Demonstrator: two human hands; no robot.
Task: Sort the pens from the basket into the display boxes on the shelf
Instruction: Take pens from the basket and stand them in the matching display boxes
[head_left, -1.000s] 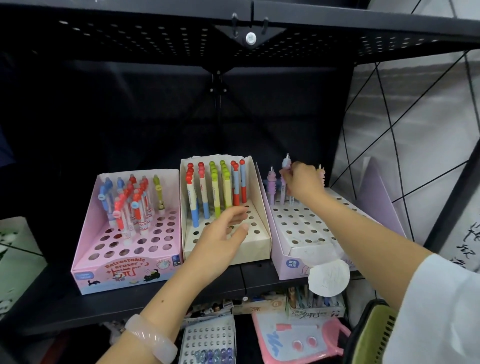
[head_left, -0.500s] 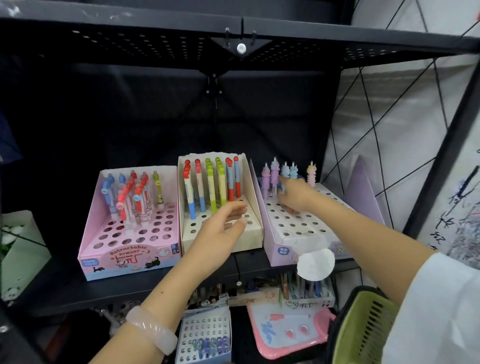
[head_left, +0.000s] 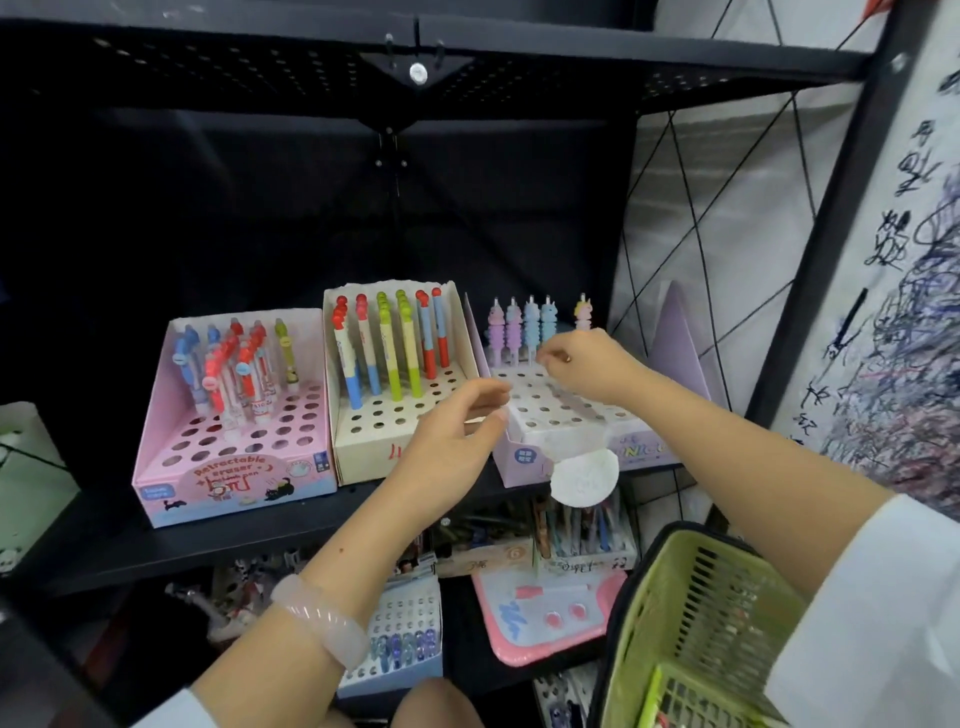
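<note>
Head view: left hand (head_left: 457, 436) hides cream box (head_left: 363, 452) front

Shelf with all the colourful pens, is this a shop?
Probably a stationery shop. Pens stand in holed display boxes, like the pink box and the cream box, on a black shelf, with more stock below and a green shopping basket nearby.

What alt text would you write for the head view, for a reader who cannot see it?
Two bare hands reach over three pen display boxes on a black shelf: the right hand hovers over the purple box of unicorn pens, the left hand before the cream box. A pink box stands left, a green basket lower right.
</note>
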